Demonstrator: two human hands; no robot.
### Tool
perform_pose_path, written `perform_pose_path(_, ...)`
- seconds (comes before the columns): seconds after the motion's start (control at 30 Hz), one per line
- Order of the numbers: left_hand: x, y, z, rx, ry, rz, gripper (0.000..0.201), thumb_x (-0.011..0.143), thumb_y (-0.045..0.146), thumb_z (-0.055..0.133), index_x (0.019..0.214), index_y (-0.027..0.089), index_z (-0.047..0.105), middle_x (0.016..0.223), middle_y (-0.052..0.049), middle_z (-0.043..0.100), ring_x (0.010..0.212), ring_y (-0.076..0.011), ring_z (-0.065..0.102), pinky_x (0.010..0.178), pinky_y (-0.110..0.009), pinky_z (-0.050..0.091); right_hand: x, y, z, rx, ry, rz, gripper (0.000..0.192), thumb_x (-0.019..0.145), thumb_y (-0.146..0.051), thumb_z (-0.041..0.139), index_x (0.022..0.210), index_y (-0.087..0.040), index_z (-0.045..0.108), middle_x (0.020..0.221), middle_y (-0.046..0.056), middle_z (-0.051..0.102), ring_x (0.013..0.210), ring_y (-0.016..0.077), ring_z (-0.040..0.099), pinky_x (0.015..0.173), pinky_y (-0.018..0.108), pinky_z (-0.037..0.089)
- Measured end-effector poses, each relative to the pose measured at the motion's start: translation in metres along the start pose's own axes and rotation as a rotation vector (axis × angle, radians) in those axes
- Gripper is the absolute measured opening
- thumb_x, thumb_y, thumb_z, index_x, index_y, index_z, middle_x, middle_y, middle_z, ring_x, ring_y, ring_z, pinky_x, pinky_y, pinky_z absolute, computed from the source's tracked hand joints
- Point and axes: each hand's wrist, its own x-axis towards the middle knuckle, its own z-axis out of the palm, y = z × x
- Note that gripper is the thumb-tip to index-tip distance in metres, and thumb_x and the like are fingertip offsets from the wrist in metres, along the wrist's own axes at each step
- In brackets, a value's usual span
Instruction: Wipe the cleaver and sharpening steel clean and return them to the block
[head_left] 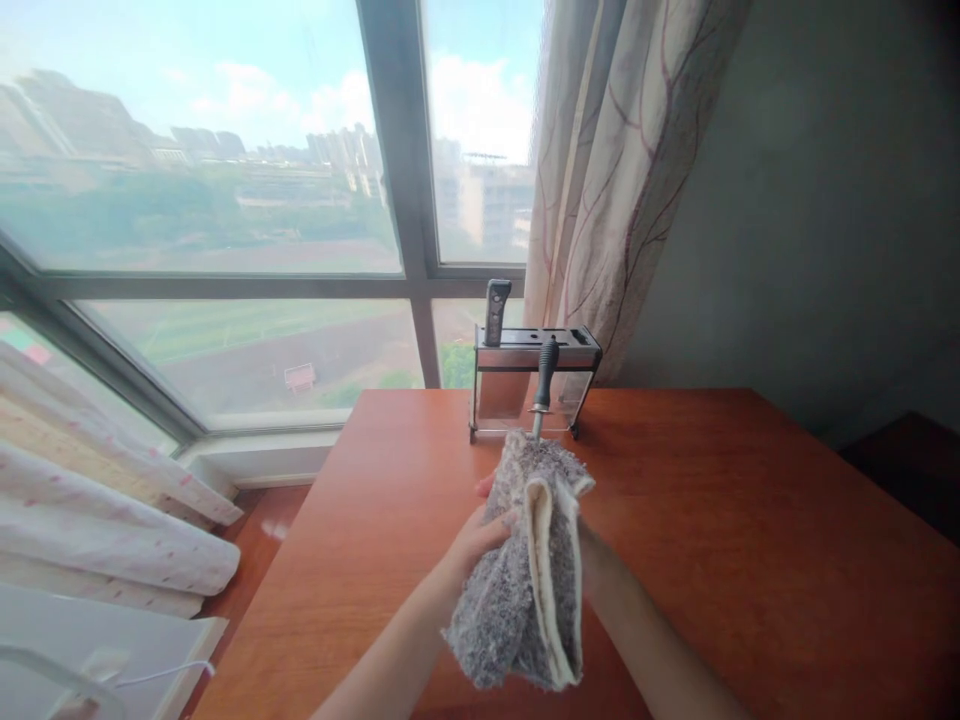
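The left hand [480, 535] is closed on a grey cloth [525, 570] wrapped around a knife [544, 385], over the table [750, 540]. The right hand is hidden behind the cloth, grip unclear. A knife rack [525, 385] stands at the far edge.

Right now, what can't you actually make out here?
Head view only:
- Right hand: hidden behind the fluffy grey folded cloth.
- Blade of the black-handled knife: wrapped in that cloth.
- Left hand: fingers partly covered by cloth.
- Metal knife rack: contents unclear, glare.
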Motion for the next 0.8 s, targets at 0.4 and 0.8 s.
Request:
perform_pose_path(0.4, 0.003, -0.003, 0.001, 0.829, 0.186, 0.488, 0.019, 0.084, 0.029, 0.06, 0.099, 0.019, 0.068, 0.097, -0.006, 0.069, 0.089, -0.0246, 0.059, 0.083, -0.029, 0.04, -0.002, -0.016, 0.008, 0.086, 0.14, -0.007, 0.023, 0.068, -0.033, 0.076, 0.083, -0.018, 0.066, 0.076, 0.003, 0.07, 0.07, 0.0208, 0.065, 0.07, 0.033, 0.052)
perform_pose_path(0.8, -0.002, 0.034, -0.015, 0.585, 0.35, 0.621, 0.025, 0.083, 0.036, 0.064, 0.098, 0.02, 0.075, 0.102, -0.007, 0.068, 0.096, -0.0233, 0.059, 0.084, -0.029, 0.043, -0.007, -0.027, 0.02, -0.273, 0.002, -0.105, 0.02, 0.072, -0.021, 0.066, 0.092, -0.022, 0.067, 0.08, 0.0, 0.064, 0.069, 0.0172, 0.056, 0.062, 0.027, 0.047)
